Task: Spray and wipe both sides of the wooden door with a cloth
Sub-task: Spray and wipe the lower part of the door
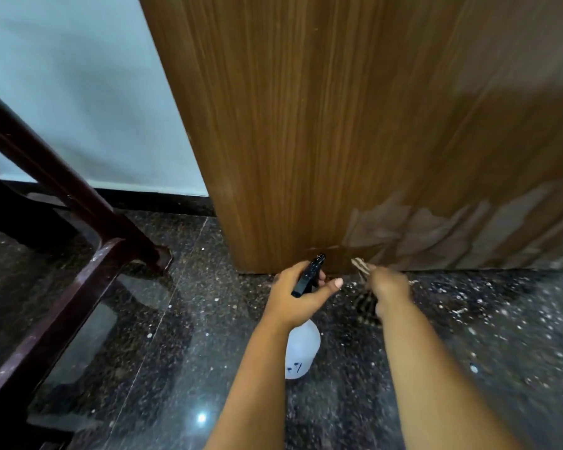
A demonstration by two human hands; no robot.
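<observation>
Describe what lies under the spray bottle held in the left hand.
Under the spray bottle is dark speckled floor. The spot directly beneath is hidden by the bottle and the left hand.

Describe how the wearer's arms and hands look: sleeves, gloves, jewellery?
Both forearms are bare, with no sleeves in view. Left hand: no glove, no ring or watch visible, and a pale thumbnail shows. Right hand is motion-blurred; no glove or wristband can be made out, but finer details cannot be told.

Brown wooden door (pixel 355 125), wet-streaked bottom
</observation>
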